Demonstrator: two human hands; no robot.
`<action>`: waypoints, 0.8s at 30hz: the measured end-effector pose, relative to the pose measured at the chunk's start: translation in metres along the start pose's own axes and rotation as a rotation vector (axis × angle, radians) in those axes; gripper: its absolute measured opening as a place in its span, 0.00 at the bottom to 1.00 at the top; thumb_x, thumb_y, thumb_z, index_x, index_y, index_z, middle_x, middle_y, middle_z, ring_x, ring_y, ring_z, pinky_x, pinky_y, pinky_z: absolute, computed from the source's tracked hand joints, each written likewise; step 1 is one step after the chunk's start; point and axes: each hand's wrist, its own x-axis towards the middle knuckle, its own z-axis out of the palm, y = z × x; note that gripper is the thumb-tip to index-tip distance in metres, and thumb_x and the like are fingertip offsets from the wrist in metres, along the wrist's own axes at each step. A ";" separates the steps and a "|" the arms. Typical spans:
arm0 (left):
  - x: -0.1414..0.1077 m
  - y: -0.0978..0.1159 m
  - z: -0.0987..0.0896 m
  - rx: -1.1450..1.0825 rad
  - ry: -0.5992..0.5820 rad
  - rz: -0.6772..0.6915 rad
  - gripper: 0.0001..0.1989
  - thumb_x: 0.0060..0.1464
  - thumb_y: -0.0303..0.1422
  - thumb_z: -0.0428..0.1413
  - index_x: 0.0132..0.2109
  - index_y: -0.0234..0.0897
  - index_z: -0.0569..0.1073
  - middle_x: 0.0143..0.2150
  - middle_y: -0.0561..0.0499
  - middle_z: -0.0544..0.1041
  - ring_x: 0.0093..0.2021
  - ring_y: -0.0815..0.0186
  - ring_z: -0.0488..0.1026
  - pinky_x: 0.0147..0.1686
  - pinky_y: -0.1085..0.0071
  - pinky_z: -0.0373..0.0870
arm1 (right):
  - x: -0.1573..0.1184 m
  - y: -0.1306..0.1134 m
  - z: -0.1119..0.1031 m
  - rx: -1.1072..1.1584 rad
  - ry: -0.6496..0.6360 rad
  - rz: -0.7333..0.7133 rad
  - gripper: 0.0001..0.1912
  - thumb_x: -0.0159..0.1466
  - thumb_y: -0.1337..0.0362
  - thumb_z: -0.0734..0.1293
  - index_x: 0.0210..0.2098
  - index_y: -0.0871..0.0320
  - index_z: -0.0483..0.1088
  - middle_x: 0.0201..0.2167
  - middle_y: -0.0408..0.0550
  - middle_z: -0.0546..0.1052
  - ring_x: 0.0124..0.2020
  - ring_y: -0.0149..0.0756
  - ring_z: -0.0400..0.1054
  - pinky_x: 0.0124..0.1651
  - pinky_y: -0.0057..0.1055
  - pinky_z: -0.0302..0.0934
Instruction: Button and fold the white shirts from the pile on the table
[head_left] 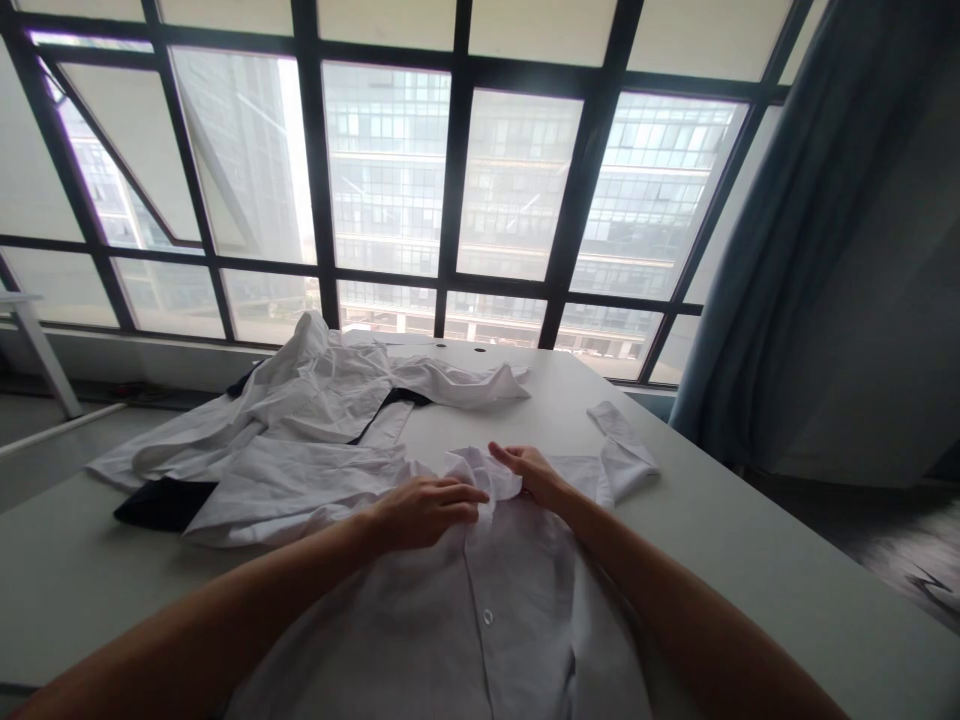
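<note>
A white button-up shirt (420,620) lies on the table in front of me, front side up, its collar end away from me. One button shows on its front placket. My left hand (431,505) is at the collar, its fingers closed on the cloth beside the placket. On the collar's right side, my right hand (529,470) pinches the fabric, thumb pointing up and to the left. The fingertips of the right hand are partly hidden behind the collar. One sleeve (626,455) of the shirt stretches out to the right, its end folded over.
More white shirts (315,390) lie crumpled in a heap at the left, with dark cloth (165,503) poking out from under them. The white table (750,560) reaches towards a large window wall. A blue-grey curtain (772,260) hangs at the right.
</note>
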 end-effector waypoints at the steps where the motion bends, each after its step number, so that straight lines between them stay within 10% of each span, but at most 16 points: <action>1: 0.002 0.002 -0.001 -0.047 0.005 0.018 0.13 0.61 0.21 0.44 0.43 0.36 0.72 0.52 0.43 0.78 0.48 0.63 0.74 0.43 0.70 0.70 | -0.001 -0.001 0.001 0.038 0.011 0.011 0.26 0.51 0.45 0.74 0.35 0.62 0.73 0.22 0.41 0.72 0.21 0.28 0.61 0.24 0.26 0.54; 5: 0.005 0.002 -0.002 -0.242 0.091 -0.096 0.09 0.62 0.25 0.47 0.38 0.35 0.71 0.39 0.43 0.78 0.41 0.62 0.72 0.42 0.69 0.70 | -0.002 -0.005 0.002 0.131 0.082 0.026 0.24 0.45 0.67 0.76 0.41 0.60 0.71 0.25 0.40 0.72 0.23 0.28 0.64 0.24 0.25 0.58; 12: -0.004 -0.018 0.006 -0.260 0.280 -0.902 0.08 0.57 0.35 0.56 0.32 0.35 0.73 0.22 0.56 0.70 0.23 0.71 0.65 0.27 0.74 0.61 | -0.010 -0.017 -0.005 -0.219 0.024 -0.092 0.25 0.46 0.76 0.65 0.44 0.60 0.73 0.31 0.42 0.74 0.21 0.26 0.62 0.23 0.23 0.54; 18: -0.009 -0.024 0.008 -0.219 0.144 -0.982 0.17 0.45 0.24 0.59 0.45 0.35 0.73 0.26 0.57 0.71 0.28 0.68 0.69 0.32 0.73 0.65 | -0.020 -0.028 -0.001 -0.754 0.359 -0.557 0.19 0.51 0.78 0.61 0.38 0.57 0.75 0.34 0.46 0.75 0.32 0.33 0.67 0.38 0.28 0.59; 24: -0.022 -0.040 0.005 -0.213 0.187 -1.040 0.31 0.42 0.22 0.56 0.57 0.33 0.70 0.44 0.47 0.74 0.28 0.71 0.70 0.33 0.73 0.69 | -0.013 -0.025 -0.013 -0.675 0.281 -0.315 0.22 0.51 0.77 0.62 0.44 0.61 0.73 0.27 0.43 0.73 0.28 0.32 0.66 0.34 0.26 0.58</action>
